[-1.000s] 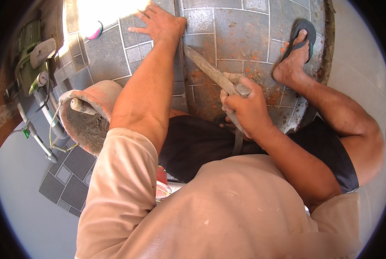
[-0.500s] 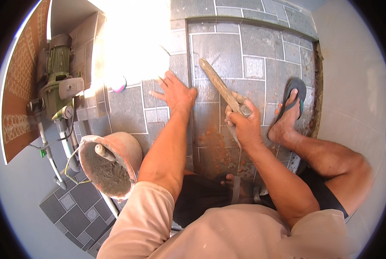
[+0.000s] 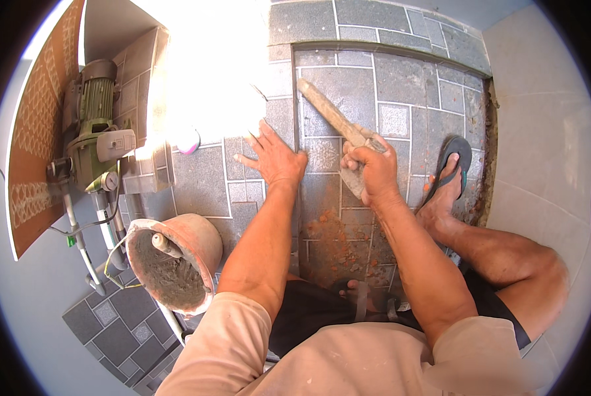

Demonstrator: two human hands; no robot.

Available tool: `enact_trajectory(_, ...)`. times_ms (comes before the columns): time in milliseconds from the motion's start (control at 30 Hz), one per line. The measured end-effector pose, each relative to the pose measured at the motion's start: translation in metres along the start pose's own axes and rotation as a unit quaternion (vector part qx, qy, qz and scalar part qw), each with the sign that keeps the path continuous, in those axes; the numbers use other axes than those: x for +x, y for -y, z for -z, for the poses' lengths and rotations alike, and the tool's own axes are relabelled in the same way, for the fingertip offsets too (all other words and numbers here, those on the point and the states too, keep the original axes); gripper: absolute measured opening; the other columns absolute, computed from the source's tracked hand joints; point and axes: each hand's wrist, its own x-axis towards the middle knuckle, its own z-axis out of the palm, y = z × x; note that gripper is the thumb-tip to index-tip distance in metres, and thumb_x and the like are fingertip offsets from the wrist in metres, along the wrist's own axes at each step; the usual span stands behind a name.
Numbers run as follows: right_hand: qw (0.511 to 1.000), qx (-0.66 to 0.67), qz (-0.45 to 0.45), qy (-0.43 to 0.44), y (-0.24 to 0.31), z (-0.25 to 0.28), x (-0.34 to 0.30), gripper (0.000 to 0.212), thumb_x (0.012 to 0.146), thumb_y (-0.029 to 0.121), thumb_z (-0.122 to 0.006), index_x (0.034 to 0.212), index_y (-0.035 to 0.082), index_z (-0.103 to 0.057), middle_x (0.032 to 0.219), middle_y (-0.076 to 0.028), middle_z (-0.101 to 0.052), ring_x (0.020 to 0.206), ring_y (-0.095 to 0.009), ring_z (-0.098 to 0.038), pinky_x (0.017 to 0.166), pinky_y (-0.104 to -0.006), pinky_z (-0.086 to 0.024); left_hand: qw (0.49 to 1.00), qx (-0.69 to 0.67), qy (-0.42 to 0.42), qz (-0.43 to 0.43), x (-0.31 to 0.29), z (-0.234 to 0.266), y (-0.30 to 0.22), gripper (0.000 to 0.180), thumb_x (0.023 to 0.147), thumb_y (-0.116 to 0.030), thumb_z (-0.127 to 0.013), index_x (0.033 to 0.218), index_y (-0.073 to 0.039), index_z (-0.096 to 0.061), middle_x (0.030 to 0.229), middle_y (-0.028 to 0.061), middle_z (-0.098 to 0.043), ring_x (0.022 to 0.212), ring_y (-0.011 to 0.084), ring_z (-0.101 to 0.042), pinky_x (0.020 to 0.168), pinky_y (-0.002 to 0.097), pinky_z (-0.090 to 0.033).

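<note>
My left hand (image 3: 277,158) lies with spread fingers on the grey patterned floor tiles (image 3: 200,178), its thumb at the step edge beside the lower tiled area. My right hand (image 3: 373,165) is closed round the blade end of what looks like a trowel (image 3: 332,113). The trowel's long wooden handle points away and to the left, over the lower tiles. Part of a grey flat blade shows below my fingers; the rest of it is hidden in my grip.
A mortar bucket (image 3: 206,241) with a wooden-handled tool (image 3: 167,245) in it stands at left. Behind it are a green motor pump (image 3: 97,142) and pipes. Orange debris (image 3: 335,231) litters the lower tiles. My sandalled foot (image 3: 449,175) is by the right wall (image 3: 540,132).
The trowel has turned slightly in my right hand, and more of its blade's flat face shows. My left hand stays spread on the tiles. The whole view has shifted a little.
</note>
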Motion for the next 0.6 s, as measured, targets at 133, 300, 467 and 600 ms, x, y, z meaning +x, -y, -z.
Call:
enact_trajectory(133,0.999,0.035,0.016,-0.015,-0.001,-0.004,0.007,0.056,0.085,-0.009,-0.058,0.140,-0.012,-0.049,0.090,-0.011,-0.063,0.067,-0.012,-0.055,0.066,-0.0303,-0.052,1.000,0.005,-0.003,-0.007,0.000,-0.002,-0.001,0.129,0.076,-0.045,-0.087,0.167,0.002,-0.009,0.171,0.0206,-0.027,0.163,0.0394,-0.010,0.122,0.0777,0.003)
enact_trajectory(300,0.997,0.072,-0.031,0.005,0.009,-0.001,0.016,0.055,0.086,-0.010,-0.057,0.140,-0.013,-0.048,0.090,-0.013,-0.064,0.066,-0.014,-0.056,0.067,-0.0314,-0.053,1.000,0.008,-0.008,-0.011,-0.001,-0.005,-0.001,0.127,0.077,-0.043,-0.087,0.166,0.004,-0.009,0.170,0.0229,-0.027,0.163,0.0403,-0.009,0.121,0.0792,0.004)
enact_trajectory(467,0.992,0.114,0.004,-0.051,0.011,0.012,0.016,0.053,0.085,-0.010,-0.057,0.138,-0.013,-0.049,0.090,-0.014,-0.064,0.066,-0.015,-0.057,0.068,-0.0350,-0.055,1.000,0.005,0.008,-0.008,0.003,-0.004,-0.007,0.128,0.076,-0.042,-0.088,0.164,0.008,-0.009,0.169,0.0285,-0.023,0.161,0.0458,-0.007,0.116,0.0836,0.005)
enact_trajectory(600,0.987,0.131,0.014,-0.088,0.009,0.004,-0.005,0.050,0.085,-0.009,-0.056,0.135,-0.013,-0.050,0.090,-0.015,-0.064,0.065,-0.016,-0.057,0.069,-0.0364,-0.056,1.000,0.002,0.012,0.001,0.007,-0.009,-0.010,0.130,0.076,-0.041,-0.090,0.163,0.010,-0.008,0.169,0.0322,-0.018,0.160,0.0501,-0.006,0.113,0.0874,0.004)
